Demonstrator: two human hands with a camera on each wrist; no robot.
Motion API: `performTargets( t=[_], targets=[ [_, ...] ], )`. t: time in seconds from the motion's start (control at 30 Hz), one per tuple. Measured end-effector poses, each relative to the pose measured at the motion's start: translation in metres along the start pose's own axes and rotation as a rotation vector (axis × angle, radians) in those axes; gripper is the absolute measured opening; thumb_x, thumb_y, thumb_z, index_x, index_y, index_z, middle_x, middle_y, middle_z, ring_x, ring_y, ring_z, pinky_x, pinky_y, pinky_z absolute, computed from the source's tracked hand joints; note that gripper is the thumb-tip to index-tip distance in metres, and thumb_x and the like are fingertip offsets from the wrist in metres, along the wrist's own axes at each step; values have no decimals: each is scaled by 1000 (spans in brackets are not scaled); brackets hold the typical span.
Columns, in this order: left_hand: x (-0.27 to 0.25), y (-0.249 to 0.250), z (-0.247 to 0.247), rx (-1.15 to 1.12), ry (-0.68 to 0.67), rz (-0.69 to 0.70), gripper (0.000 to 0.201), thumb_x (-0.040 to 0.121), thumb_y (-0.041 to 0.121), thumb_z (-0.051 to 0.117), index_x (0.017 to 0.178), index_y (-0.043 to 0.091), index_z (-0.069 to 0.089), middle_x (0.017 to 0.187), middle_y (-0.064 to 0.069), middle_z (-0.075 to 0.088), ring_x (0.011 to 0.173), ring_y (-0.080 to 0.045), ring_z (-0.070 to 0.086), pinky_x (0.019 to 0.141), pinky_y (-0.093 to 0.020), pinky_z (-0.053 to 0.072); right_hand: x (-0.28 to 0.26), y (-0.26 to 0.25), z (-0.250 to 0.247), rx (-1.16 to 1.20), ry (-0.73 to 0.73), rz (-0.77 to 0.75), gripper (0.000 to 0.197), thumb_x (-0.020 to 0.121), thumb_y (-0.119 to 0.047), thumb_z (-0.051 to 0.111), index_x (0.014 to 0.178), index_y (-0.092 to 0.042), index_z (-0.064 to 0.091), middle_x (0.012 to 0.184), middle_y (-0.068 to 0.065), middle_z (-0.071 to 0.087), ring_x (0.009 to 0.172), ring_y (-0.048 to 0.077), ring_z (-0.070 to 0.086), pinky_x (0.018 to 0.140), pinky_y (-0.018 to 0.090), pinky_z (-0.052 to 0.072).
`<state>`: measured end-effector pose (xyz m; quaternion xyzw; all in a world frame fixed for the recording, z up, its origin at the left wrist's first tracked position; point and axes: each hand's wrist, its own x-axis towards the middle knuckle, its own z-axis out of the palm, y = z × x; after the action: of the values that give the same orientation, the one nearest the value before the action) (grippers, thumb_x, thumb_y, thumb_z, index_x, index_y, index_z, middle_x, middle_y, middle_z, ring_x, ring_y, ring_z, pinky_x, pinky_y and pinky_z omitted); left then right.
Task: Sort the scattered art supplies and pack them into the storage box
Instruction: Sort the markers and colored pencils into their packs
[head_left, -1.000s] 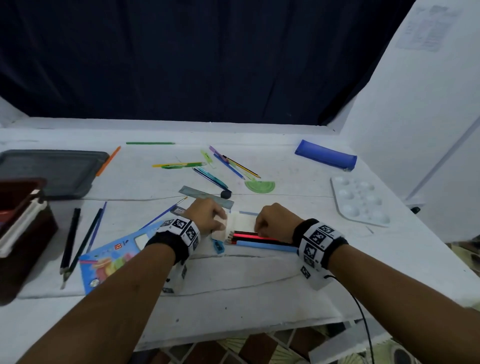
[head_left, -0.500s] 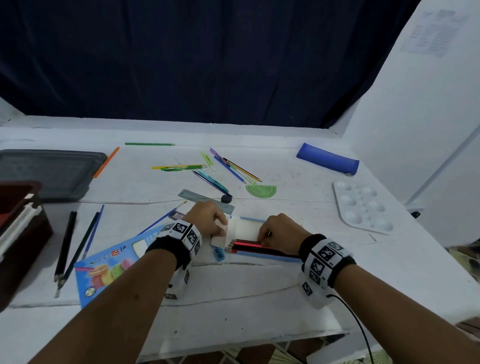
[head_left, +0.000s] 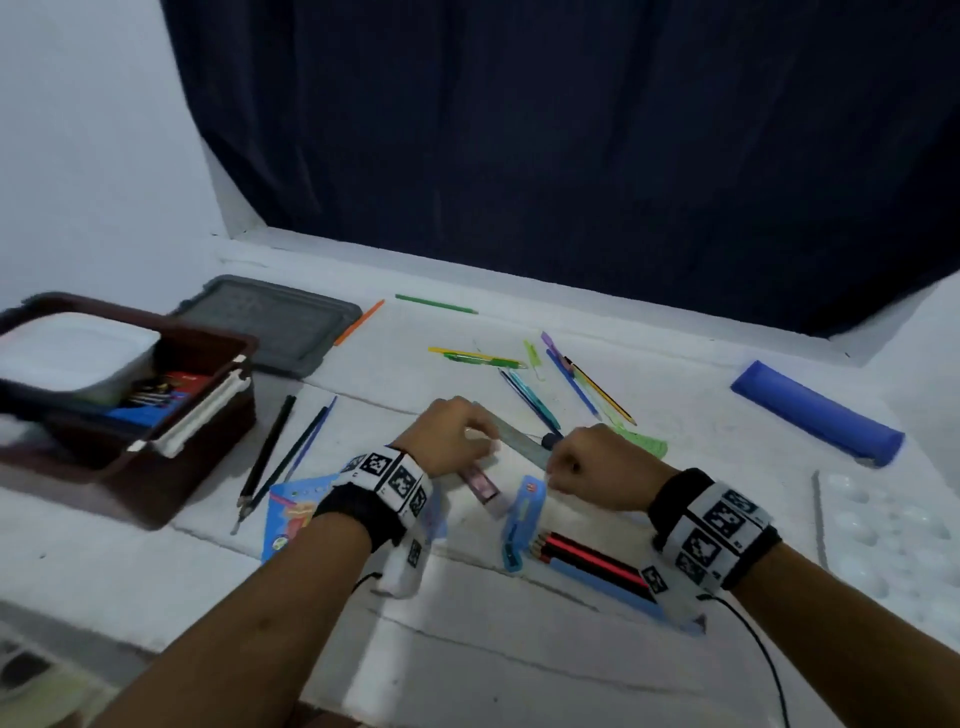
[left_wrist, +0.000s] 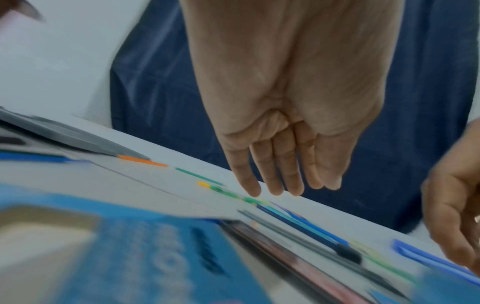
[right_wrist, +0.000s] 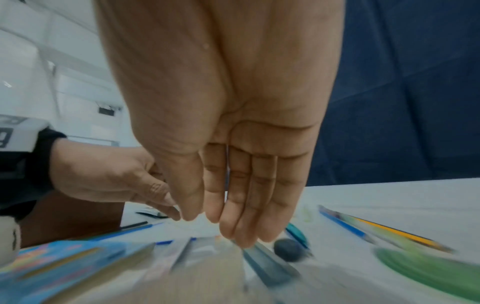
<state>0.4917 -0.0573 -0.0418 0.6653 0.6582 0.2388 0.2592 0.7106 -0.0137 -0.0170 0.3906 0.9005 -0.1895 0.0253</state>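
Both hands hover at mid-frame over the grey ruler, whose long axis runs from upper left to lower right; the left hand and right hand hang loose-fingered, holding nothing. The one storage box sits at far left, nearer the left hand, with two dark pencils between and one bundle of red-and-black pencils on the tabletop below the right wrist

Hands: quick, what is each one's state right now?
Left hand: open, nothing held.
Right hand: open, by the ruler.

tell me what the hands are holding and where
Nothing is gripped: the left hand hangs open; the right hand has straight fingertips at the grey ruler.
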Motion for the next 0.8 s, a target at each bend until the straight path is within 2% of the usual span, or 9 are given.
performTargets(
  t=[0.07,0.17,0.27,0.37,0.43,0.53,0.63,0.7,0.8],
  targets=[
    [-12,-23,-25,16,130,-85,13,86,15,69,96,10,76,101,-4,74,96,-15,67,85,-22,50,27,-14,-6,20,-13,-84,14,87,-22,64,83,-12,73,82,-5,70,75,9,63,69,24,48],
    [-39,-62,-54,106,286,-294,14,86,12,66,95,9,76,102,-7,74,99,-21,67,83,-20,45,67,-47,-8,-6,-52,-219,14,89,-22,63,89,-15,75,88,-5,71,79,7,62,72,21,46],
    [-70,-99,-71,214,355,-513,19,86,15,62,100,13,75,109,-11,71,106,-28,65,89,-27,46,104,-93,-4,-21,-101,-335,14,90,-21,62,93,-14,74,93,0,73,82,11,64,69,21,46],
    [-98,-124,-80,263,414,-671,20,84,28,62,96,16,72,106,-13,70,103,-33,65,88,-34,52,139,-143,6,-79,-184,-462,16,91,-21,62,97,-11,73,99,2,72,85,14,62,71,23,45],
    [-110,-126,-79,313,378,-733,29,87,35,60,98,9,66,107,-17,68,104,-36,63,88,-38,51,160,-177,14,-152,-216,-536,17,92,-18,59,100,-10,72,103,5,71,91,19,63,76,27,47],
    [-114,-127,-74,352,329,-814,37,93,31,55,116,3,55,123,-20,59,116,-38,56,96,-41,46,190,-210,32,-259,-199,-599,22,90,-14,59,110,-13,69,112,8,67,102,26,62,84,32,49],
    [-111,-128,-72,365,325,-839,42,94,40,53,118,4,54,123,-18,60,116,-36,57,94,-39,46,213,-217,57,-356,-186,-646,32,84,-12,58,112,-23,67,111,6,67,98,27,64,84,36,54],
    [-106,-127,-71,386,292,-839,36,94,33,55,117,5,54,122,-17,60,114,-35,58,93,-39,47,216,-212,66,-406,-229,-667,34,80,-6,57,109,-21,68,108,6,69,95,27,64,82,34,54],
    [-97,-123,-74,399,234,-830,29,90,18,58,115,5,55,122,-17,60,115,-35,57,93,-40,47,214,-198,64,-401,-236,-650,26,80,-7,62,102,-18,71,106,6,69,96,27,64,77,30,49]
  ],
)
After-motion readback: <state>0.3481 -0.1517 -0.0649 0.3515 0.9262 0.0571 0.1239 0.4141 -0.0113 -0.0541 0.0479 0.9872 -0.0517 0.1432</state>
